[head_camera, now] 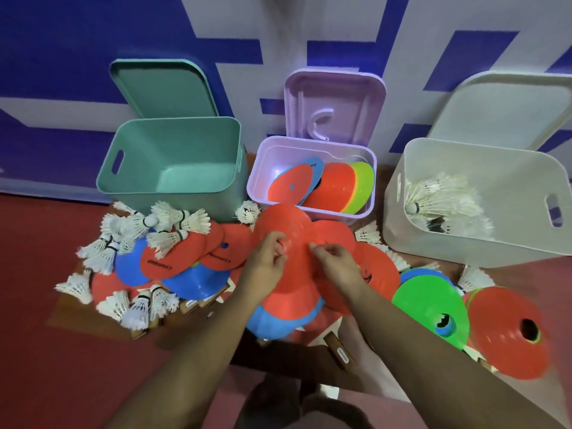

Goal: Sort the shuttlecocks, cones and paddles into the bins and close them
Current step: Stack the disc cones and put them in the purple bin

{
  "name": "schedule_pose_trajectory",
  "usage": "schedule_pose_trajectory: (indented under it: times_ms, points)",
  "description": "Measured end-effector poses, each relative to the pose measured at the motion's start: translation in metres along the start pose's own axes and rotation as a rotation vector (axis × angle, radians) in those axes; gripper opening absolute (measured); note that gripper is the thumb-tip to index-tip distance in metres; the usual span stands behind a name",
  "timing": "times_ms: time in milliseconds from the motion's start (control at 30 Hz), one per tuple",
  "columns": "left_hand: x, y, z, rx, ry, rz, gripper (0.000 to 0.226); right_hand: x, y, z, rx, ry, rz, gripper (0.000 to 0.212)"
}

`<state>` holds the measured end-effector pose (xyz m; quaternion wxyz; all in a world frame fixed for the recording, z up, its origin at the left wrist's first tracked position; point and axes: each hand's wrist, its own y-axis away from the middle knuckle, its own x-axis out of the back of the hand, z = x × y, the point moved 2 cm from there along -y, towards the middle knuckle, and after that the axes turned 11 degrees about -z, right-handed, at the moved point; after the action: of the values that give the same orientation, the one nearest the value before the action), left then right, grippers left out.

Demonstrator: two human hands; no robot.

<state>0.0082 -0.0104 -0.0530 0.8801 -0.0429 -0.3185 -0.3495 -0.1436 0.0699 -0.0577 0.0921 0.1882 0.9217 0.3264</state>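
Note:
My left hand (268, 258) and my right hand (335, 260) both pinch a red-orange disc cone (291, 230) held just in front of the purple bin (312, 174), which holds several flat cones. The teal bin (173, 156) stands open with nothing inside. Inside the white bin (476, 199) lie several shuttlecocks (445, 199). More cones and red paddles (173, 258) lie heaped on the floor, with loose shuttlecocks (130, 239) at the left.
Each bin's lid leans on the blue and white wall behind it: teal lid (164, 88), purple lid (334, 103), white lid (507, 109). A green cone (430, 305) and a red cone (507, 332) lie at the right. A wooden paddle handle (339, 351) pokes out below.

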Motion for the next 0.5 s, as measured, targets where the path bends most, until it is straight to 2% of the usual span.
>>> schedule_pose_trajectory:
  times_ms: [67, 167, 200, 333, 500]
  points:
    - [-0.001, 0.010, 0.007, -0.010, 0.063, -0.030, 0.036, 0.009, 0.007, -0.001, -0.007, -0.051, -0.005, 0.028]
    - [-0.002, 0.020, 0.014, 0.025, 0.169, -0.080, 0.036, 0.012, 0.023, -0.005, 0.016, -0.340, -0.126, 0.011]
    - [-0.001, 0.022, 0.015, 0.056, 0.220, -0.067, 0.034, 0.012, 0.029, -0.007, 0.069, -0.370, -0.164, 0.006]
    - [0.002, 0.025, 0.029, 0.180, 0.580, 0.028, 0.024, 0.015, 0.057, -0.017, 0.318, -0.133, -0.227, 0.008]
    - [-0.025, 0.023, 0.077, 0.158, 0.646, -0.035, 0.049, 0.037, 0.090, -0.009, 0.437, 0.194, -0.248, 0.022]
